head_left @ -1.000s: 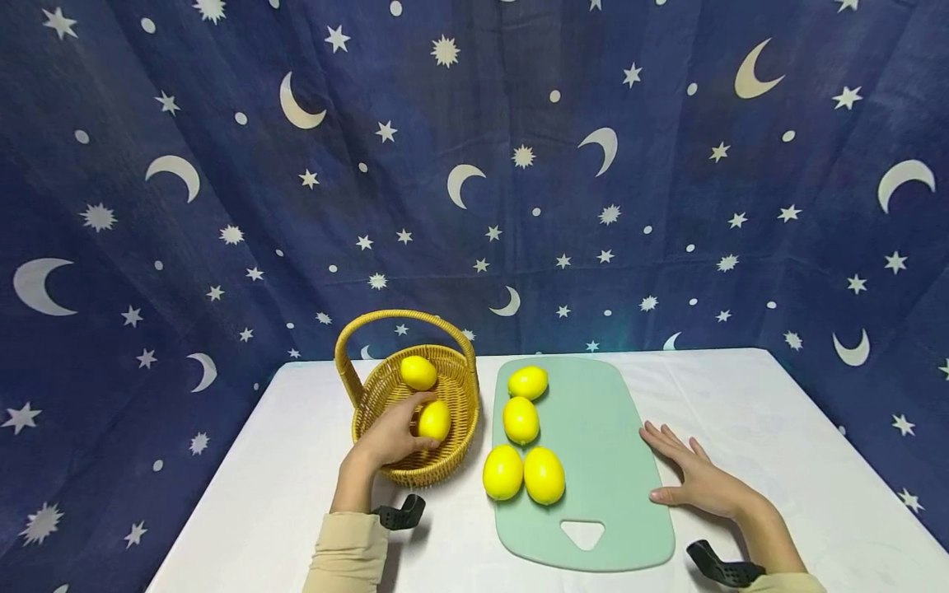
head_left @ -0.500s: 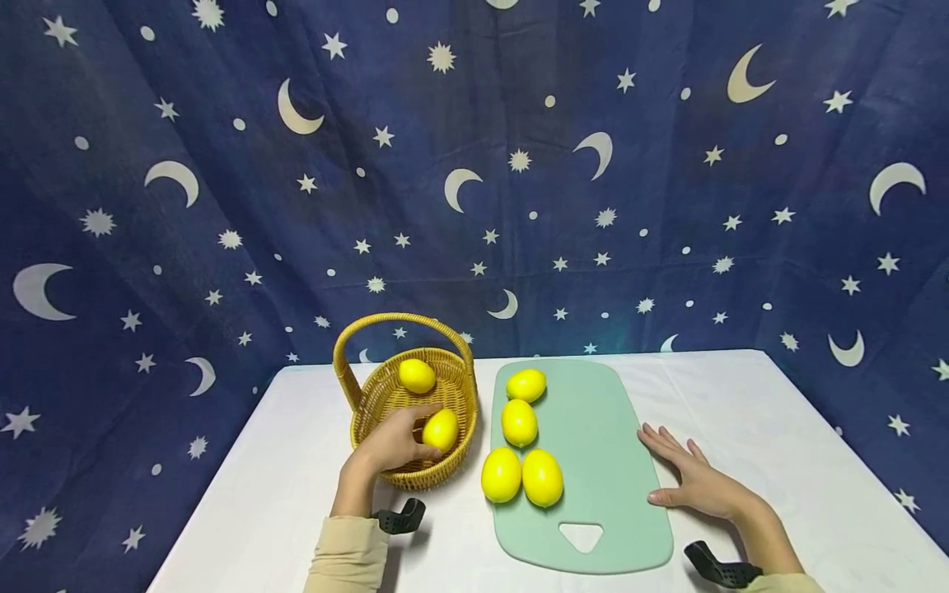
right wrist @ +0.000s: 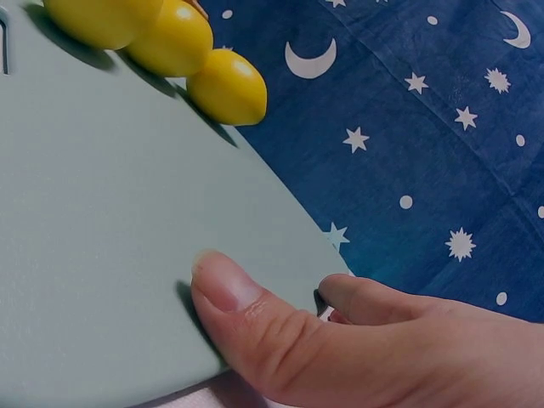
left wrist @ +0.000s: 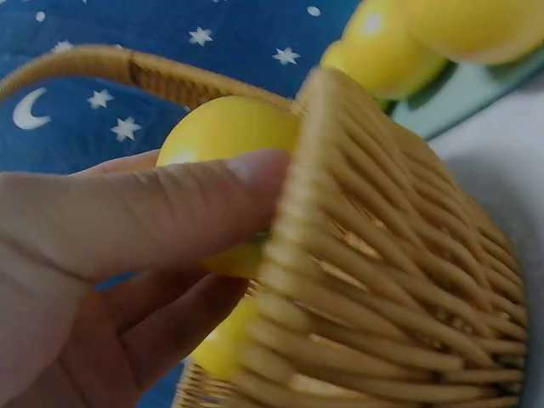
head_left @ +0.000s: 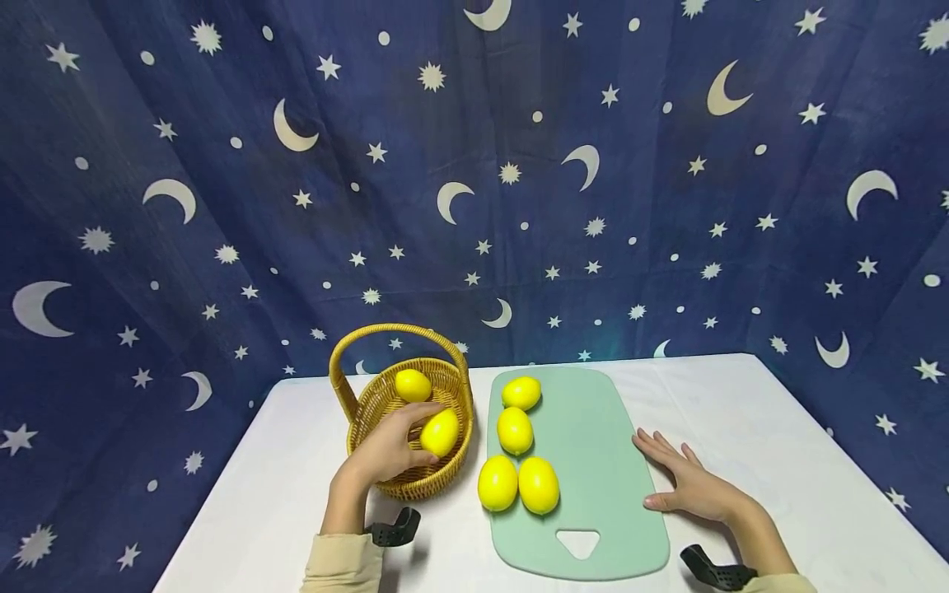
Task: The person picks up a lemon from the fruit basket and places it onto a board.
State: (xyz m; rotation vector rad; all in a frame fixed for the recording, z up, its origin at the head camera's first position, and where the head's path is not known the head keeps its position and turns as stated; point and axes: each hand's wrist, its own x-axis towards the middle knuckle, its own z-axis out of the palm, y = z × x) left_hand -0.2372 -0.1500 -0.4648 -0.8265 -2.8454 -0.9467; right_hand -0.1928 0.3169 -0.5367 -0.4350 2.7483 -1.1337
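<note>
My left hand [head_left: 390, 447] grips a yellow lemon [head_left: 441, 434] between thumb and fingers, over the front right of a wicker basket [head_left: 418, 487]. In the left wrist view, the held lemon [left wrist: 225, 127] is close to the basket's rim [left wrist: 297, 178], and the thumb partly covers it. A second lemon [head_left: 413, 385] lies at the back inside the basket. My right hand [head_left: 693, 487], fingers spread, rests at the right edge of a pale green cutting board [head_left: 586, 469]. The right wrist view shows its thumb [right wrist: 229, 293] over the board surface.
Several lemons [head_left: 539, 485] lie along the left side of the board. The basket's tall arched handle [head_left: 396, 328] rises behind the left hand. A white-covered table [head_left: 259, 494] ends at a dark blue star-and-moon cloth [head_left: 474, 206].
My left hand has raised the gripped lemon slightly and shifted it right, toward the basket's rim. The right hand stays by the board. The head view has tilted a little upward.
</note>
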